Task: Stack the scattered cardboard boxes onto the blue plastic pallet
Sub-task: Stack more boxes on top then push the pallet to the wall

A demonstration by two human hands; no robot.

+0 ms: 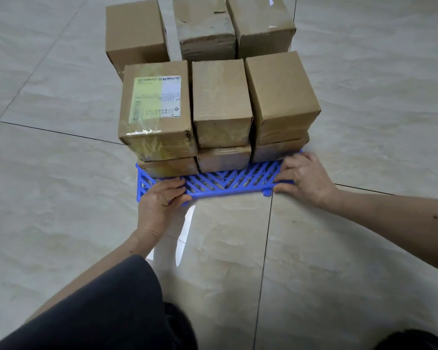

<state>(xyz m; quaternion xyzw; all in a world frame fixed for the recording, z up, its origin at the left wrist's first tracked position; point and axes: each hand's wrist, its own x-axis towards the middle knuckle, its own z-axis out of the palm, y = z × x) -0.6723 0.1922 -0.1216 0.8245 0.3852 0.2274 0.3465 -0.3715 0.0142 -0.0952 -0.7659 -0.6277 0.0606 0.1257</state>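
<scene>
Dark sleeve (107,306) fills the near-left corner, left forearm running from it toward the blue pallet (220,184). Left hand (160,200) grips the pallet's near edge toward its left corner: fingers curled over the lattice top, thumb wrapped at the rim. Right hand (306,176) grips the same near edge at the right corner, fingers curled onto the lattice, thumb low by a small lug on the rim. Hands are well apart, one at each end of the exposed strip. Pallet sits on the tiled floor (339,248); only its near strip is bare. Behind that strip, three cardboard stacks stand side by side, two boxes high. Top left box (157,109) carries a yellow-white shipping label and overhangs the one under it; top middle box (221,102) and top right box (281,94) are plain. Behind the stacks, three more boxes in a row: rear left box (136,31), rear middle box (205,26), rear right box (261,24). Cannot tell whether those rest on the pallet or the floor.
</scene>
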